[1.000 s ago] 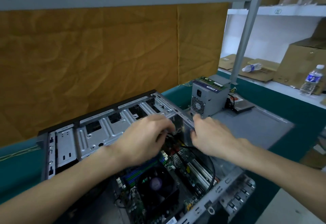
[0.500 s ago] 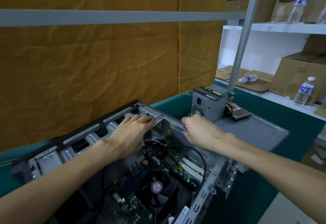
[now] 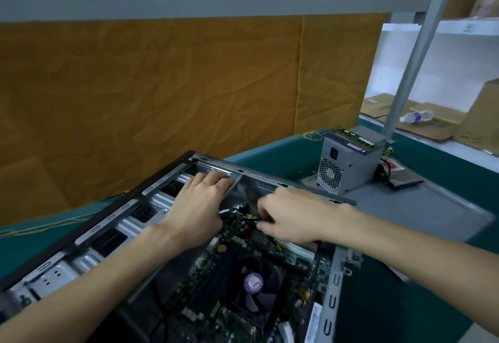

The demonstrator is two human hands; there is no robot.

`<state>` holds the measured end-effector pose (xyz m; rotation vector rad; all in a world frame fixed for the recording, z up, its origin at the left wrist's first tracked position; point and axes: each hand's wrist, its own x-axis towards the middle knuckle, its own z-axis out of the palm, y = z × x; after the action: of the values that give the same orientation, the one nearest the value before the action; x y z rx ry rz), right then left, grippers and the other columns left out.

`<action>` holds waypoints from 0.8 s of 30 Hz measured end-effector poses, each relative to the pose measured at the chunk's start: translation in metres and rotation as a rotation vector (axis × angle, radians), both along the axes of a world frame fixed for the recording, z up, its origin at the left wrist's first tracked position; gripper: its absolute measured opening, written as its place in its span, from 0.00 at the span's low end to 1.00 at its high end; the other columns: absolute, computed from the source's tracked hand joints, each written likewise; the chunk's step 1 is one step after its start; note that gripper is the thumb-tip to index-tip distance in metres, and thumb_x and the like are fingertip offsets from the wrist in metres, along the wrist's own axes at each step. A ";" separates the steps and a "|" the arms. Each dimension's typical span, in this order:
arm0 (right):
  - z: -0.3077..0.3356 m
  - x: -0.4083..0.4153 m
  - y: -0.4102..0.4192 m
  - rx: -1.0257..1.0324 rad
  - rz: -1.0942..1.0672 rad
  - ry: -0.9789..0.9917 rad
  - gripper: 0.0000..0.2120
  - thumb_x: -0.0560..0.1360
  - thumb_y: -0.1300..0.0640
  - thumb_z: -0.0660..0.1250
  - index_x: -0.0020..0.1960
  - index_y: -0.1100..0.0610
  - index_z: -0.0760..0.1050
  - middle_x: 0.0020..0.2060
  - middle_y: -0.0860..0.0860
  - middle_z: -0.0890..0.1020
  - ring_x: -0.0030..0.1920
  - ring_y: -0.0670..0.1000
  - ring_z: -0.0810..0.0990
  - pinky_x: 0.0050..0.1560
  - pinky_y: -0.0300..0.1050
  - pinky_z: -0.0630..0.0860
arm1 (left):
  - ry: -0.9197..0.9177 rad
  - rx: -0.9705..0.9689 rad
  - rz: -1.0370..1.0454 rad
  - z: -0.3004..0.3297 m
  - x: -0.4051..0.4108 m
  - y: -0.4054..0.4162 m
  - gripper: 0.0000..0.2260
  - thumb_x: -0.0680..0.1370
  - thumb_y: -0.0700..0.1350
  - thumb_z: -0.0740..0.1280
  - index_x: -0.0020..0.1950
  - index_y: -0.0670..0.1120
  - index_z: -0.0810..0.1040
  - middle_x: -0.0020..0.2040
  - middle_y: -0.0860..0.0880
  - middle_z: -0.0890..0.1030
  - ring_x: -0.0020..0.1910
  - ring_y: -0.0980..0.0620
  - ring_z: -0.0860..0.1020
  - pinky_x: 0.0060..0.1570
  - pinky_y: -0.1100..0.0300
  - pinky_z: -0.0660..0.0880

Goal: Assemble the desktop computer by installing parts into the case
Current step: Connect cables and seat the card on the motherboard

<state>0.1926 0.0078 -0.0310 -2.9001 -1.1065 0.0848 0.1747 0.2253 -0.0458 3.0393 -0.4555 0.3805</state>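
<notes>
The case lies open under both hands. The left hand rests, fingers straight, on the drive bay. The right hand pinches thin black cables above the board: limp and light, best held near their plugs. Beyond the right hand stands the power supply, probably heavy, on the bench.

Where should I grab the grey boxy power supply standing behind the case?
Take the grey boxy power supply across its two plain side walls, coming from above. It stands upright on the grey panel; the fan grille faces you and cables trail behind.
</notes>
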 end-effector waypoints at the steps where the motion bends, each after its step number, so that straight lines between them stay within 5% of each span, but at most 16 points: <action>1: -0.005 0.001 0.002 -0.113 -0.027 0.083 0.17 0.81 0.46 0.65 0.43 0.58 0.73 0.34 0.52 0.75 0.30 0.51 0.74 0.26 0.45 0.66 | -0.005 -0.013 -0.001 -0.001 0.000 0.000 0.33 0.74 0.39 0.65 0.79 0.49 0.64 0.74 0.52 0.67 0.69 0.47 0.66 0.71 0.55 0.63; 7: -0.008 0.008 0.015 -0.219 -0.050 0.154 0.10 0.78 0.58 0.64 0.41 0.62 0.73 0.35 0.55 0.76 0.32 0.56 0.73 0.30 0.45 0.67 | -0.041 -0.092 -0.041 0.000 -0.008 -0.002 0.25 0.79 0.38 0.62 0.77 0.47 0.67 0.72 0.50 0.70 0.67 0.46 0.69 0.69 0.53 0.67; 13: 0.008 0.002 0.006 0.114 -0.005 0.086 0.12 0.83 0.47 0.57 0.43 0.50 0.64 0.41 0.48 0.73 0.38 0.50 0.74 0.33 0.50 0.67 | -0.099 -0.195 -0.289 0.010 -0.015 -0.009 0.17 0.81 0.40 0.64 0.70 0.45 0.75 0.64 0.49 0.77 0.61 0.49 0.75 0.62 0.56 0.72; 18: 0.002 -0.003 -0.001 0.274 0.009 0.217 0.10 0.84 0.45 0.59 0.47 0.48 0.70 0.50 0.44 0.70 0.51 0.47 0.74 0.55 0.50 0.72 | -0.006 -0.125 -0.384 0.007 -0.013 -0.011 0.13 0.83 0.49 0.63 0.68 0.50 0.74 0.55 0.52 0.83 0.56 0.49 0.77 0.60 0.62 0.67; 22: -0.004 -0.004 -0.016 0.187 -0.157 0.386 0.14 0.82 0.37 0.60 0.54 0.47 0.67 0.40 0.46 0.74 0.36 0.46 0.72 0.37 0.46 0.69 | 0.027 -0.149 -0.424 0.010 -0.013 -0.007 0.11 0.84 0.49 0.63 0.64 0.50 0.80 0.56 0.53 0.83 0.55 0.52 0.79 0.55 0.56 0.75; 24: -0.003 -0.002 -0.019 0.141 -0.184 0.471 0.14 0.83 0.43 0.62 0.56 0.55 0.70 0.36 0.48 0.80 0.33 0.46 0.77 0.32 0.41 0.68 | 0.009 -0.226 -0.384 0.010 -0.012 -0.006 0.12 0.84 0.48 0.65 0.67 0.50 0.77 0.57 0.53 0.83 0.54 0.53 0.80 0.53 0.54 0.77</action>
<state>0.1906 -0.0107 -0.0339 -2.6353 -0.7298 0.6182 0.1627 0.2190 -0.0355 2.6544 -0.9063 0.3648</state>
